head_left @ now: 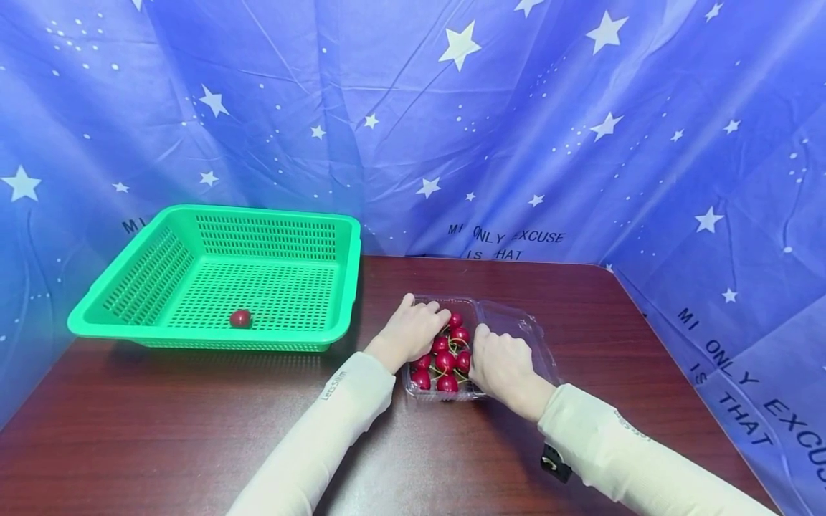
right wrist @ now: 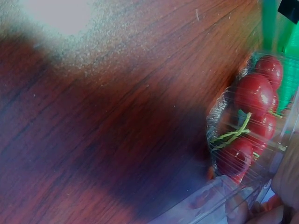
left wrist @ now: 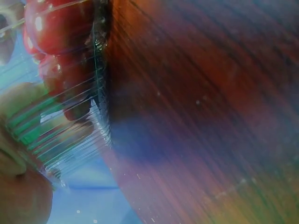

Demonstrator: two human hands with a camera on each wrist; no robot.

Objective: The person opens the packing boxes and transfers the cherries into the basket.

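A clear plastic clamshell box [head_left: 429, 394] of red cherries [head_left: 445, 362] with green stems is on the brown table, its clear lid [head_left: 525, 322] folded out to the right. My left hand [head_left: 413, 330] grips the box's left wall; in the left wrist view, fingers show through the ribbed plastic beside the cherries [left wrist: 58, 25]. On the opposite side, my right hand [head_left: 506, 362] holds the right edge, where box and lid meet. Curled fingers [right wrist: 268, 217] of that hand appear at the plastic's edge in the right wrist view. The fingertips are partly hidden in the head view.
A green slotted basket [head_left: 213, 332] stands at the table's left, with a single cherry [head_left: 241, 318] lying inside near its front wall. Blue star-patterned cloth [head_left: 387, 143] hangs behind the table [head_left: 426, 466] and along its sides.
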